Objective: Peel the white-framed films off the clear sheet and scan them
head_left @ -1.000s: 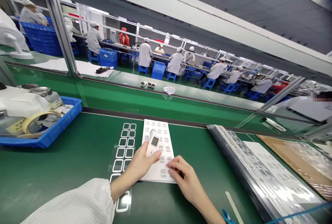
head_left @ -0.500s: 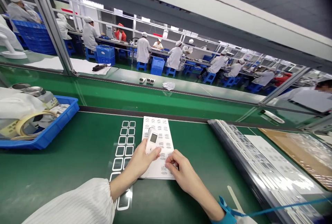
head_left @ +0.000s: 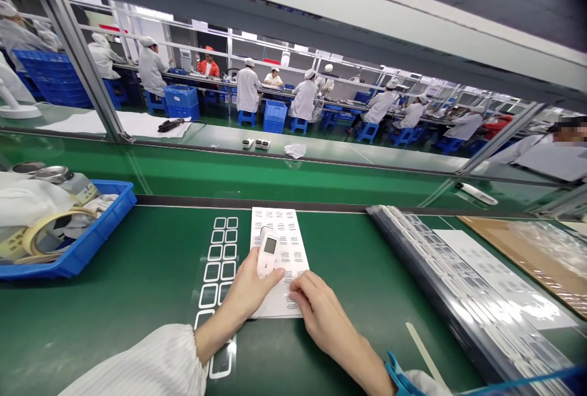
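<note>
A white handheld thermometer [head_left: 268, 252] with a small grey screen lies in my left hand [head_left: 250, 283], its screen facing up. Thumb and fingers are closed around its lower part. Underneath is a white sheet of printed labels [head_left: 287, 243], flat on the green table. My right hand [head_left: 316, 304] is over the sheet's lower right edge, thumb and fingertips pinched together. Whatever may be between those fingertips is too small to make out. Left of the sheet, a clear strip of white rounded frames [head_left: 212, 272] runs partly beneath my left forearm.
A blue tray [head_left: 105, 212] with tape and jars stands at the left. Stacked clear strips [head_left: 440, 286] lie at the right, beside another white sheet [head_left: 499, 280] and a brown board [head_left: 504, 240]. A metal-framed ledge [head_left: 220, 139] runs behind. Co-workers sit at a line beyond.
My right hand has shifted slightly left and down in the view, fingertips still pinched. My left hand keeps the thermometer in almost the same place. The camera view has moved slightly.
</note>
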### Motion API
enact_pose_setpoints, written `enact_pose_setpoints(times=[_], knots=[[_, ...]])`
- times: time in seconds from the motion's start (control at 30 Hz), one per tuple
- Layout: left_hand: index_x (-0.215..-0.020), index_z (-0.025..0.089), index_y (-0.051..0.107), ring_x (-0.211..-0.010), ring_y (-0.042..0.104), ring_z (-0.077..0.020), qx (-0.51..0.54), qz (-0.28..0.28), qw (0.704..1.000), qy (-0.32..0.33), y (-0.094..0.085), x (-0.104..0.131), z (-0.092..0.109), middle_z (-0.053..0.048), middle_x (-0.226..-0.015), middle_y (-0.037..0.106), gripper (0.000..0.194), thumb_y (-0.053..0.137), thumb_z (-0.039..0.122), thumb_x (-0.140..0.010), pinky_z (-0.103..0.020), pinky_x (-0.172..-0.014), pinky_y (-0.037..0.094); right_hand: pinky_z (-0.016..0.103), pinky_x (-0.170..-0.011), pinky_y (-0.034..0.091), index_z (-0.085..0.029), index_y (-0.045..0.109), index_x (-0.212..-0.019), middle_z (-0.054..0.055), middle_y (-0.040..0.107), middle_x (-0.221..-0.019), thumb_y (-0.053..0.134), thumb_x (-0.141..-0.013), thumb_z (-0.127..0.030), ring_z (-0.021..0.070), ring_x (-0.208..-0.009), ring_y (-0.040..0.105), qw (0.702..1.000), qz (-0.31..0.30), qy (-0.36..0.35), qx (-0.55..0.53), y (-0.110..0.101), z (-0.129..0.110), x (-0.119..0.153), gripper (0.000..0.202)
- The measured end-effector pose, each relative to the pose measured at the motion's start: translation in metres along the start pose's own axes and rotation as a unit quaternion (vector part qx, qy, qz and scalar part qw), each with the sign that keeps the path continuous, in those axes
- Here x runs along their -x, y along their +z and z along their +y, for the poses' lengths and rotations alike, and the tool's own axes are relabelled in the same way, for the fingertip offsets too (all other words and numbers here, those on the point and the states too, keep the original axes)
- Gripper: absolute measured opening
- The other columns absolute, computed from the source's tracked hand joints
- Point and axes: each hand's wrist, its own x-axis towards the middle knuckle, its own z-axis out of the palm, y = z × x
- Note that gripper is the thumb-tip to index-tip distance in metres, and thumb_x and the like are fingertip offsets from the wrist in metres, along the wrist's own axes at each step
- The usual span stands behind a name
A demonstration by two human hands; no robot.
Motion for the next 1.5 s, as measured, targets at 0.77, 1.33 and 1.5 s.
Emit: enact_pose_setpoints(times=[0.77, 1.33, 1.5], knots=[[-0.098, 0.017, 0.045, -0.053, 0.049, -0.0096, 0.174, -0.072, 0.981, -0.047, 0.002, 0.010, 0.015, 0.004, -0.065, 0.053, 0.041, 0.067, 0.042, -0.073, -0.022, -0.053, 0.040, 0.024, -0.056, 0.038, -0.019, 0.048, -0.073, -0.001, 0.049, -0.071, 0.043, -0.085, -0.011, 0.0128, -0.060, 0.046, 0.984, 0.055, -0.057, -0.161, -0.014, -0.036, -0.084, 0.015], [-0.093, 0.017, 0.046, -0.052, 0.048, -0.0093, 0.144, -0.088, 0.984, -0.053, 0.002, 0.011, 0.017, 0.004, -0.062, 0.051, 0.037, 0.063, 0.046, -0.078, -0.022, -0.053, 0.038, 0.027, -0.064, 0.038, -0.020, 0.045, -0.073, 0.000, 0.049, -0.075, 0.039, -0.087, -0.009, 0.0146, -0.066, 0.046, 0.983, 0.068, -0.092, -0.145, -0.016, -0.030, -0.082, 0.019], [-0.091, 0.017, 0.046, -0.052, 0.048, -0.0092, 0.137, -0.089, 0.985, -0.050, 0.002, 0.011, 0.017, 0.004, -0.061, 0.051, 0.033, 0.061, 0.045, -0.080, -0.021, -0.053, 0.038, 0.027, -0.065, 0.037, -0.020, 0.044, -0.074, 0.000, 0.049, -0.077, 0.039, -0.087, -0.008, 0.0148, -0.069, 0.047, 0.983, 0.065, -0.099, -0.141, -0.016, -0.029, -0.081, 0.019]])
